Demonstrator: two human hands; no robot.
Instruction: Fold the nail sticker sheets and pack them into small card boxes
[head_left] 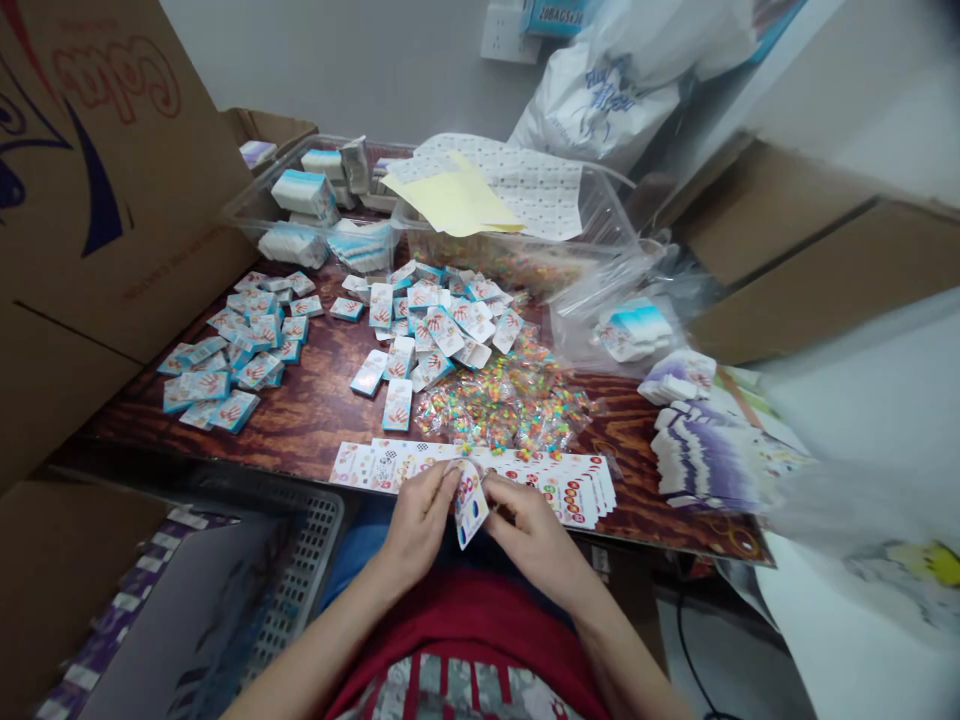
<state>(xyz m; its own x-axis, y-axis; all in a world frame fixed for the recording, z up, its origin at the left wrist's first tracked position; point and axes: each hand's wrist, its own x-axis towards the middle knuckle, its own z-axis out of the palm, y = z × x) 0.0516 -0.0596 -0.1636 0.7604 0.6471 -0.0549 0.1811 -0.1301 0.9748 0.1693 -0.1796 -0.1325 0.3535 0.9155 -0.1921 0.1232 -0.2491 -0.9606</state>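
Observation:
Between my two hands, in front of the table's near edge, is a white sticker sheet (470, 508) with small coloured prints, bent over. My left hand (420, 512) pinches its left side, and my right hand (529, 515) has its fingers closed at the right side. Just beyond my hands lies a fanned row of printed sticker sheets (574, 490). Past the row sits a heap of small clear packets of coloured candy (510, 400). Small white and blue boxes with a red hand print (397, 404) are piled behind and left of the packets.
Another group of small boxes (259, 370) lies at left. Clear plastic bins (615, 215) stand at the back, with papers (457, 195) on top. Purple and white flat cartons (694, 455) are stacked at right. A large cardboard box (150, 250) walls the left; a grey crate (311, 545) is below.

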